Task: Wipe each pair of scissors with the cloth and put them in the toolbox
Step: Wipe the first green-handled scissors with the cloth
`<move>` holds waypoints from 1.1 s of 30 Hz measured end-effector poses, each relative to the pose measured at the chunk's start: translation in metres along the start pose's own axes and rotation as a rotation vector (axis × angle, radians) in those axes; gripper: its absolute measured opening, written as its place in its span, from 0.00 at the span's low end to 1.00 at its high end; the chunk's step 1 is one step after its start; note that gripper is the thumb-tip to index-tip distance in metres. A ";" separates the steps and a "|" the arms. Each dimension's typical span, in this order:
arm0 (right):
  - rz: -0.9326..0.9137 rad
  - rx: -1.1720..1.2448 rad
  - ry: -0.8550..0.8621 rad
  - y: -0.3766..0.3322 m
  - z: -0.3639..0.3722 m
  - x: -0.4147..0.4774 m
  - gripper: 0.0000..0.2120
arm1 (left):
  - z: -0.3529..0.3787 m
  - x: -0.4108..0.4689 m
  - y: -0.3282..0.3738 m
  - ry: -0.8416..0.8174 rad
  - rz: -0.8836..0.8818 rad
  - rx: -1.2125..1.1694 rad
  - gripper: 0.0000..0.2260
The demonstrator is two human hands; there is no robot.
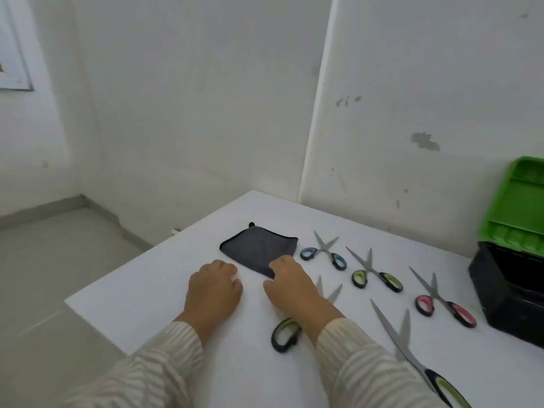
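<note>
A folded dark grey cloth (259, 247) lies flat on the white table (164, 290). My right hand (290, 282) rests on the cloth's near right corner, fingers bent over its edge. My left hand (215, 285) lies palm down on the table just left of the cloth, holding nothing. Several scissors lie open to the right: a blue-handled pair (323, 251), a green-handled pair (375, 273), a pink-handled pair (444, 301), a large green pair (412, 354) at the front, and another green pair (287, 334) partly under my right forearm. The black toolbox (512, 293) stands open at the right edge.
The toolbox's green tray lid (518, 201) leans upright against the wall behind it. White walls close the table's far side. The table's left edge drops to a tiled floor (59, 260).
</note>
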State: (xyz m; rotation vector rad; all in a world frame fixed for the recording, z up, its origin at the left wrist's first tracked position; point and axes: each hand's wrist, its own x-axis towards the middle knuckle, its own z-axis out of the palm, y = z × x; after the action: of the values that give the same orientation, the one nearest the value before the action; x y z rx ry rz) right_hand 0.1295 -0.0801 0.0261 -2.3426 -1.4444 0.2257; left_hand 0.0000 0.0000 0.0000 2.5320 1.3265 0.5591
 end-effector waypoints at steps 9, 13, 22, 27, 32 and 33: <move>0.012 0.137 0.156 -0.004 0.011 0.029 0.07 | 0.002 0.013 -0.007 -0.027 -0.135 -0.071 0.18; -0.083 0.300 0.240 -0.023 -0.004 -0.006 0.07 | -0.019 0.038 0.009 -0.085 -0.354 -0.420 0.22; -0.009 0.532 0.352 0.000 -0.075 -0.066 0.09 | -0.079 -0.001 0.097 -0.050 0.000 -0.715 0.03; -0.005 0.460 0.457 0.033 -0.142 -0.105 0.14 | -0.110 -0.048 0.164 -0.100 0.196 -0.859 0.04; 0.022 0.458 0.657 0.083 -0.186 -0.169 0.11 | -0.103 -0.083 0.216 -0.334 0.243 -1.109 0.04; 0.047 0.428 0.694 0.092 -0.193 -0.182 0.12 | -0.097 -0.092 0.228 -0.398 0.258 -1.151 0.04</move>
State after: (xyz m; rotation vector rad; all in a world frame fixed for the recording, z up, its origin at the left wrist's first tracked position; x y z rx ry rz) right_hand 0.1851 -0.3233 0.1551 -1.8335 -0.8919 -0.2308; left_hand 0.0787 -0.2017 0.1507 1.6799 0.3200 0.5789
